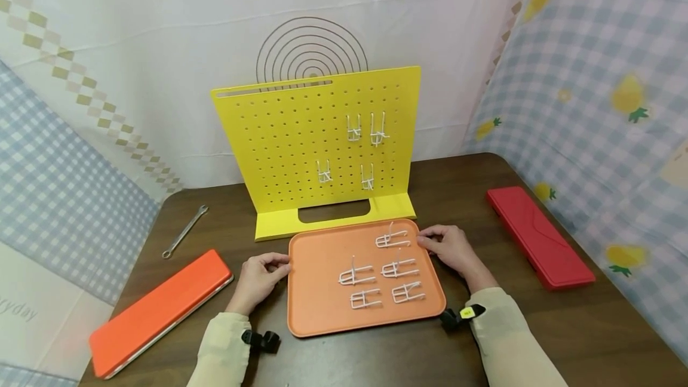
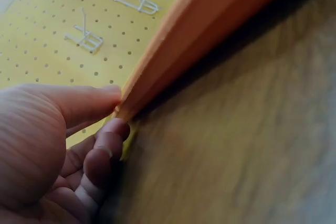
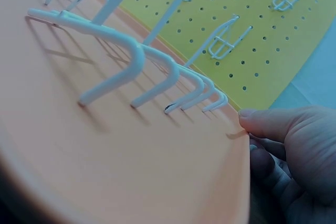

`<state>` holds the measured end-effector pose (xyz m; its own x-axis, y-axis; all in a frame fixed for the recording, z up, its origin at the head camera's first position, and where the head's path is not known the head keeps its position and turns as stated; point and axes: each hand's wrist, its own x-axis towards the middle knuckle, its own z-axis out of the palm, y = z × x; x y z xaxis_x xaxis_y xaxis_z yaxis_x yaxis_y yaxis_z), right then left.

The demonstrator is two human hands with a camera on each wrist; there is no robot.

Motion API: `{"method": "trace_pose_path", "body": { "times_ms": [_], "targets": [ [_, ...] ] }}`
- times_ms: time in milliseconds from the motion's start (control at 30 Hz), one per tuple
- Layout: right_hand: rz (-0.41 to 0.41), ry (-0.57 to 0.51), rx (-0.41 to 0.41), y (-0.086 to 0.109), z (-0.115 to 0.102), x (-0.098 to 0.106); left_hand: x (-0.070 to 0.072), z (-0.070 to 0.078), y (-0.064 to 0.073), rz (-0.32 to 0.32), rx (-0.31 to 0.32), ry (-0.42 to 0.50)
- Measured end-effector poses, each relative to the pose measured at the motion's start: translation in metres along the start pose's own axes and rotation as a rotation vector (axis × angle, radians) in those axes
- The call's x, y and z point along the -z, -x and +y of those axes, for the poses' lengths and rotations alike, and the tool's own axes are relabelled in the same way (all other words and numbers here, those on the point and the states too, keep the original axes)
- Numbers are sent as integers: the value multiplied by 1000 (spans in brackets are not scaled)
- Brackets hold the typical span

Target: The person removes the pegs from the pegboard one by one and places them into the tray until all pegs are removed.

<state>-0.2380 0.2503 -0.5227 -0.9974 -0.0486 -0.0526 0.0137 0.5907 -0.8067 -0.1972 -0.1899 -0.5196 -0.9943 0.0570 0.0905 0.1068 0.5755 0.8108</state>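
Observation:
An orange tray (image 1: 317, 279) lies in front of the yellow pegboard (image 1: 290, 136), its far edge close to the board's foot. Several white wire hooks (image 1: 357, 275) are spread over the tray's right half, prongs pointing right. My left hand (image 1: 260, 279) pinches the tray's left rim, thumb (image 2: 100, 100) on top and fingertips below. At the opposite rim, near the far right corner, my right hand (image 1: 451, 248) grips with its thumb (image 3: 265, 121) over the edge and fingers curled beneath. More wire hooks (image 1: 378, 130) hang on the pegboard, toward its right side.
On the left of the brown table (image 1: 349, 357) are a wrench (image 1: 185, 232) and an orange-red case (image 1: 161, 312). A red case (image 1: 540, 237) lies at the right. Patterned cloth (image 1: 430, 34) hangs behind and along both sides.

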Motion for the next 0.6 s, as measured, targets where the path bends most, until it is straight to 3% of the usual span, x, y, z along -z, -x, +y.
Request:
{"method": "trace_pose_path", "body": {
  "times_ms": [300,600],
  "targets": [
    [15,-10,5,-1,-1,1,-1,2,1,-5,-40,35],
    [18,-15,4,-1,1,-3,-5,-7,6,21,-75,44]
  ]
}}
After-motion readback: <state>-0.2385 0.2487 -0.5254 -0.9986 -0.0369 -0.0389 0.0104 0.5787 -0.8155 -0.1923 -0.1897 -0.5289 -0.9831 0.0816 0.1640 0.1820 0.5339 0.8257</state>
